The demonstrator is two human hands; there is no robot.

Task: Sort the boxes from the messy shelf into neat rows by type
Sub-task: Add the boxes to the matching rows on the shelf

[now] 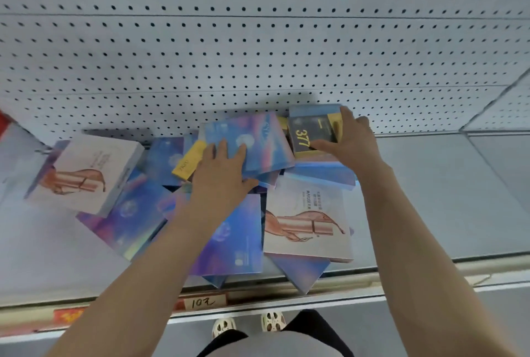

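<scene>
Head view: grey shelf [430, 199] backed by a pegboard [258, 41]. Boxes lie in a loose overlapping pile near the middle of the shelf, reaching from the back edge to the front lip.

Left hand [220, 170]: palm down, fingers straight and spread, pressing flat on a blue box [258, 138] that lies tilted on top of the pile toward the back. Nothing gripped.

Right hand [350, 138]: fingers over the far edge and thumb along the near edge of a black box [304, 134] marked "377" in yellow; it holds the box by its right end. That box sits on a pale blue box [312, 111] at the back edge, touching the pegboard.

Yellow box [189, 163]: small, just left of the left hand, resting on the blue ones.

Pink box [86, 173]: left end of the pile, propped at an angle. Second pink box [307, 219]: right front, lying flat, marked "MARUBI".

More blue boxes beneath the left forearm; one corner overhangs the front lip.

Price tag [203, 302] on the front rail reads "10".
</scene>
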